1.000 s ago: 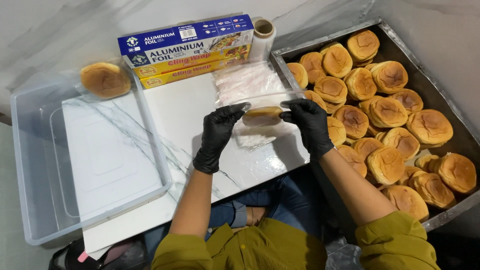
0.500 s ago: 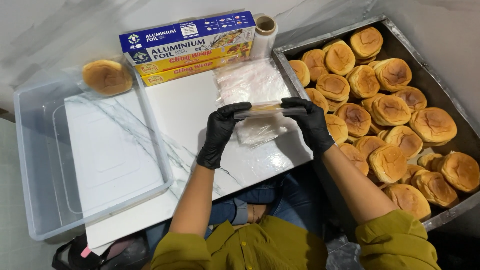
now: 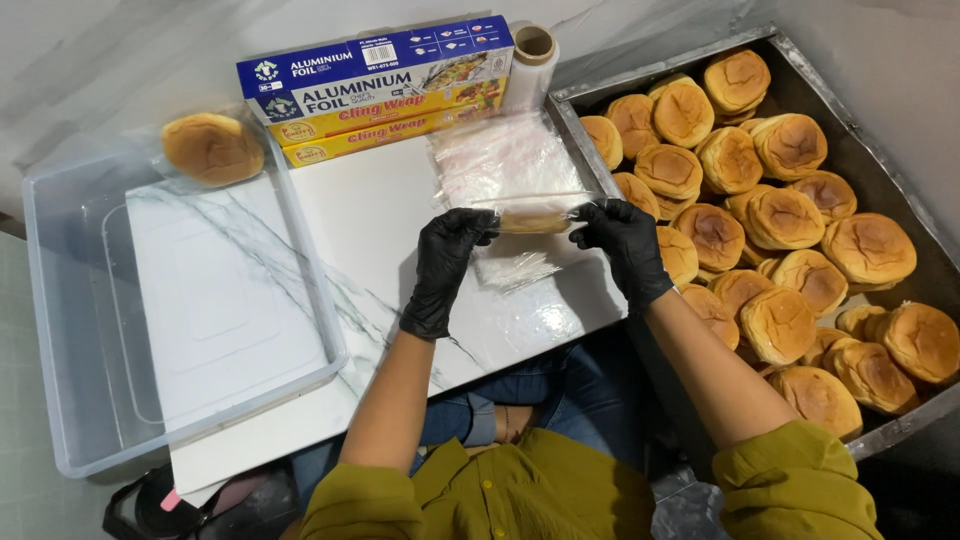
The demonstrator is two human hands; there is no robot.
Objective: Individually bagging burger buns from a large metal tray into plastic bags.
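Bun [image 3: 533,220] in cling film [image 3: 510,170] held above the white marble tabletop [image 3: 380,230], centre. Left hand [image 3: 447,265] and right hand [image 3: 622,245], black-gloved, fingers pinching the film at each end. Metal tray [image 3: 570,110] of buns right; clear plastic bin [image 3: 60,330] left; foil boxes [image 3: 375,85] far.

Blue box [image 3: 375,62] atop yellow boxes [image 3: 385,125], table's far edge.
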